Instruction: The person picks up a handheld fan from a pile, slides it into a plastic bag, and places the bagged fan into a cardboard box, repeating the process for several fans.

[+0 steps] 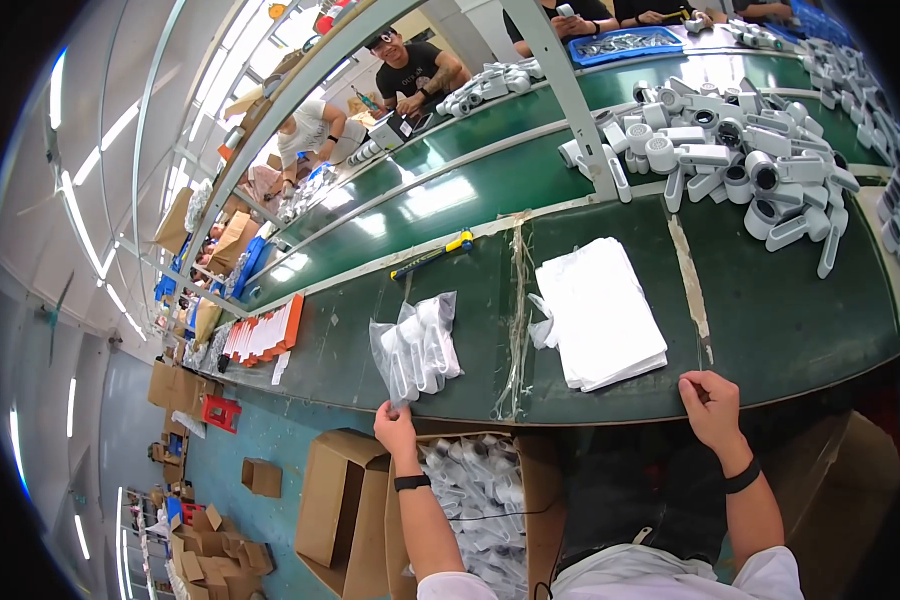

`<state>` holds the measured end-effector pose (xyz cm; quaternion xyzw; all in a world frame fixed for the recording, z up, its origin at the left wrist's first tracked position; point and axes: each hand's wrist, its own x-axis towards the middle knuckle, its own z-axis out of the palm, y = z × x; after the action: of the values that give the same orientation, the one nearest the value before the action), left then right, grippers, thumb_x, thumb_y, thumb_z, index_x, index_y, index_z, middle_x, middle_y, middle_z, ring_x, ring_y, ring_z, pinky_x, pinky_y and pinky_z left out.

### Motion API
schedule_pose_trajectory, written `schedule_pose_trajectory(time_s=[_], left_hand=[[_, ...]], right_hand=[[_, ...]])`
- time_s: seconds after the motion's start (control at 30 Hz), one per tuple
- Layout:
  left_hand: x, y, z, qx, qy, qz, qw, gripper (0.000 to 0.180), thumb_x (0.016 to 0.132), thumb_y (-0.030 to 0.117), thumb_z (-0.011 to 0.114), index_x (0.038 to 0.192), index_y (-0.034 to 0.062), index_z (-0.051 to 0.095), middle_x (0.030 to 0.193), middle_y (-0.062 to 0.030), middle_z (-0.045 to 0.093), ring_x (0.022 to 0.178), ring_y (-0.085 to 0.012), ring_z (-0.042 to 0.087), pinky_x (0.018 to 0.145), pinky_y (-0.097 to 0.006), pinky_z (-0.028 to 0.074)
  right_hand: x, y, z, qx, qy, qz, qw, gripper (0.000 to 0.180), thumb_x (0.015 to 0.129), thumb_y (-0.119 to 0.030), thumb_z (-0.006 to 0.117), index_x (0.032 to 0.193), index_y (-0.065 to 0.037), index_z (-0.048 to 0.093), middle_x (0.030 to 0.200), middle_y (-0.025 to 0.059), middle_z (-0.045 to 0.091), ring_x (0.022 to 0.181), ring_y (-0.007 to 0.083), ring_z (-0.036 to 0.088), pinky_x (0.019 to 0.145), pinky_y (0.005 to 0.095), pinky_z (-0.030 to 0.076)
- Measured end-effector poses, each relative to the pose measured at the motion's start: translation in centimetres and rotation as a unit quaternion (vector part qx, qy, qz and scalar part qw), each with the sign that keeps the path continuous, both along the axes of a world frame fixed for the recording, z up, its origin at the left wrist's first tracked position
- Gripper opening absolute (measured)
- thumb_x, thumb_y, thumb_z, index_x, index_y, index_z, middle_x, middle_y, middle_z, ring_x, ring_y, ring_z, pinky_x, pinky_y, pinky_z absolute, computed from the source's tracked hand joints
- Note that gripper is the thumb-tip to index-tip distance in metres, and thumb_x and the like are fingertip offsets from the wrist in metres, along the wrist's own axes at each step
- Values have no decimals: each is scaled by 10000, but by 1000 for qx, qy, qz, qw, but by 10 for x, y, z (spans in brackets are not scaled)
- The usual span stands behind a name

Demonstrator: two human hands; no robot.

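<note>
My left hand [397, 428] pinches the lower corner of a clear plastic bag [378, 350] at the table's near edge. Inside that bag lie several white handheld devices [420, 345] with long looped handles, side by side. To the right is a stack of flat white bags or sheets [600, 315], which neither hand touches. My right hand [712, 405] is at the near edge, right of the stack, its fingers curled together with nothing visible in them.
Loose white-grey devices with round heads [705, 118] are heaped at the far right. A yellow-and-black hammer [432, 255] lies beyond the bag, orange boxes [270, 330] to the left. Below stands an open carton [540, 480] of bagged devices. A metal post [570, 100] rises behind; co-workers sit across the belt [410, 205].
</note>
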<state>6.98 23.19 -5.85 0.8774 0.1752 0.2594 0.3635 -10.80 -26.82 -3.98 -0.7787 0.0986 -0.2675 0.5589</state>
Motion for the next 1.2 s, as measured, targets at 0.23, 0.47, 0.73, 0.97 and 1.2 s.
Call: schedule_pose_trajectory(time_s=[0.23,0.47,0.73,0.97,1.2], left_hand=[[-5,-20,30,93,4,-1,996,405,700,84,640,1091,-21,631,728,-101,644,674,-218,621,712,-332,499],[-4,-18,29,40,20,-61,997,672,671,133,768,1275,-9,510,1029,-153,634,858,-210,619,775,-332,494],[11,-3,5,-39,-7,-121,992,745,723,41,775,1361,-49,401,1013,-165,658,863,-162,628,735,-279,499],[3,-21,15,22,-24,-37,999,554,744,104,768,1232,-31,544,824,-130,703,729,-187,669,716,-319,514],[2,-37,21,154,-40,-19,987,497,750,142,763,1181,-18,578,944,-163,680,835,-240,657,767,-335,500]], right_hand=[[-1,0,0,2,4,-3,1000,74,861,-39,640,881,29,662,691,19,603,575,43,505,512,206,402],[-1,-2,-3,-4,-5,-4,1000,53,843,-30,658,873,14,659,686,66,600,563,95,543,516,233,421],[-1,-2,1,-24,-12,2,1000,64,855,-35,644,874,23,659,688,35,595,573,57,519,512,211,404],[1,0,-2,-23,-15,3,1000,56,854,-30,642,867,22,658,687,38,597,575,63,525,513,212,408],[-1,-1,3,-39,-21,-22,999,53,836,-37,652,856,11,666,685,67,614,575,99,560,526,233,436]])
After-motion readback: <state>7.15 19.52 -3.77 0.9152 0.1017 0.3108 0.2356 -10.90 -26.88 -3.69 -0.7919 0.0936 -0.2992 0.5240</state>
